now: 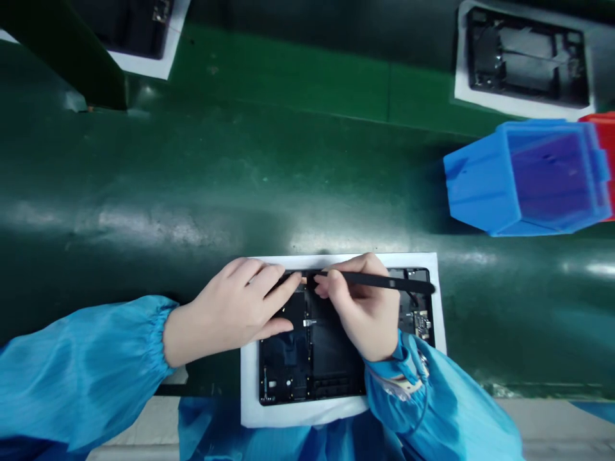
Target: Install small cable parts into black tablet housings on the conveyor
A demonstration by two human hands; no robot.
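Right hand (pixel 368 314): thumb and fingers clamped on a slim black tool (pixel 394 282), pencil fashion, its back end pointing right; whether its working end touches the parts below cannot be told. Left hand (pixel 235 307): thumb and index finger apart, nothing visibly held, the fingertips at or just over the far long edge of a flat black device (pixel 334 349), just left of the tool's working end.

Principal relation: the device lies beneath the right hand and spreads from the grip toward the wearer, its long axis running left to right, nearly parallel to the near edge of the green bench (pixel 216 173). The tool lies roughly along that axis, near the device's far long edge. The right hand is the nearer, set over the device's body; the left reaches in across its far left corner.

Surroundings: the device rests on a white pad (pixel 250 390), which projects past the bench's near edge. Beyond the pad, to the right, stands a blue bin (pixel 475 182), a red bin (pixel 606 137) just beside it. Toward the bench's far side, a second device (pixel 528 61) lies at right; a third device (pixel 127 32), at left, is partly hidden by a dark post (pixel 106 77).
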